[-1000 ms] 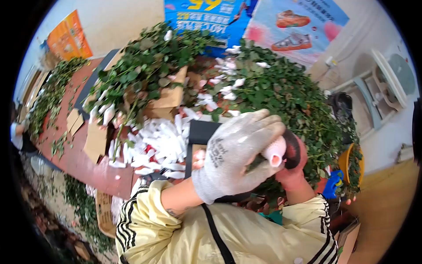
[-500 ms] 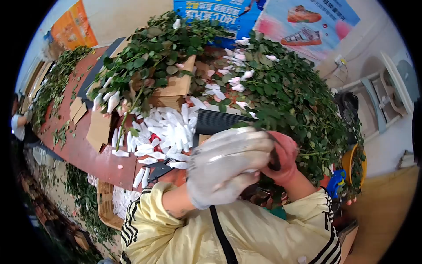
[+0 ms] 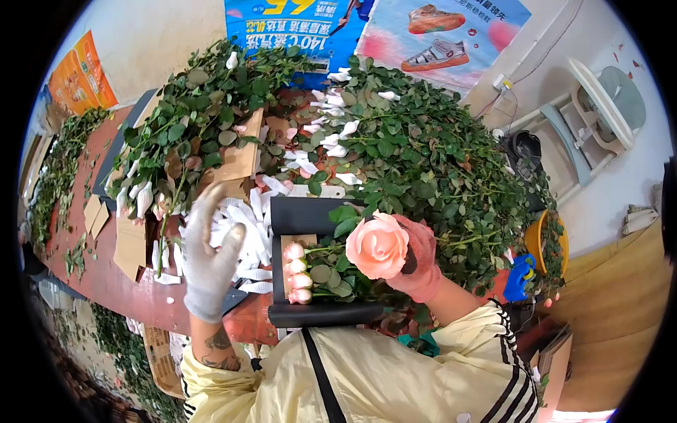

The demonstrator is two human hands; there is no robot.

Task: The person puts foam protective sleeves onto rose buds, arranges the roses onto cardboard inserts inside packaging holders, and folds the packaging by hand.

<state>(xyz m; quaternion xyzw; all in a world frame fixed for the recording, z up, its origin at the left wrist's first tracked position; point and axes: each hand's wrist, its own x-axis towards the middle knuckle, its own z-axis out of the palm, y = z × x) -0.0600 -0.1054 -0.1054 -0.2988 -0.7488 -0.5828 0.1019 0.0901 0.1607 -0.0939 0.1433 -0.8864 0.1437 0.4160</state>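
My right hand (image 3: 421, 262), in a pink glove, is closed around the stem of an open pink rose (image 3: 376, 247), just beneath the bloom. My left hand (image 3: 214, 264), in a greyish-white glove, is raised with its fingers stretched and the thumb apart. Behind and beside it lies a pile of white foam net sleeves (image 3: 248, 243). Between my hands is a black padded holder (image 3: 303, 215), where several pale pink roses (image 3: 297, 273) lie in a column at the edge of a cardboard piece, stems pointing right.
Leafy rose stems (image 3: 437, 169) are heaped on the right, some with white-sleeved heads (image 3: 349, 129). Another heap (image 3: 218, 99) rests on cardboard sheets (image 3: 238, 158). A yellow bucket (image 3: 557, 243) and a blue tool (image 3: 520, 277) sit at right, a woven basket (image 3: 161, 359) at lower left.
My hands have separated: the left went to the left beside the sleeves and spread its fingers. The pink rose in my right hand has come into view, as have the roses in the holder.
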